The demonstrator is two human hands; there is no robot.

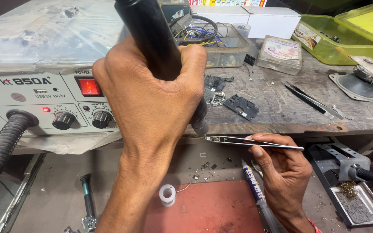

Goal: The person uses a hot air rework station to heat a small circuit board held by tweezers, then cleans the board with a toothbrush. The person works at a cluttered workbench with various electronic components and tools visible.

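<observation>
My left hand (pixel 152 103) is wrapped around the black handle of a hot-air wand (pixel 145 30), held upright. Its metal nozzle (pixel 200 123) points down at the front edge of the wooden bench. My right hand (pixel 281 172) pinches slim metal tweezers (pixel 255 143), held level and pointing left. The tweezer tips grip a small component (pixel 211 138) just below the nozzle. Loose small parts lie on the lower surface beneath it.
A grey rework station (pixel 44 99) with a lit red switch, two knobs and a ribbed hose (pixel 1 146) stands at left. Below are a red mat (pixel 212 207), a solder spool (pixel 167 194) and a flux syringe (pixel 255 185). A wire-filled box (pixel 212 41), spare tweezers (pixel 311 101) and an iron stand (pixel 346 172) are nearby.
</observation>
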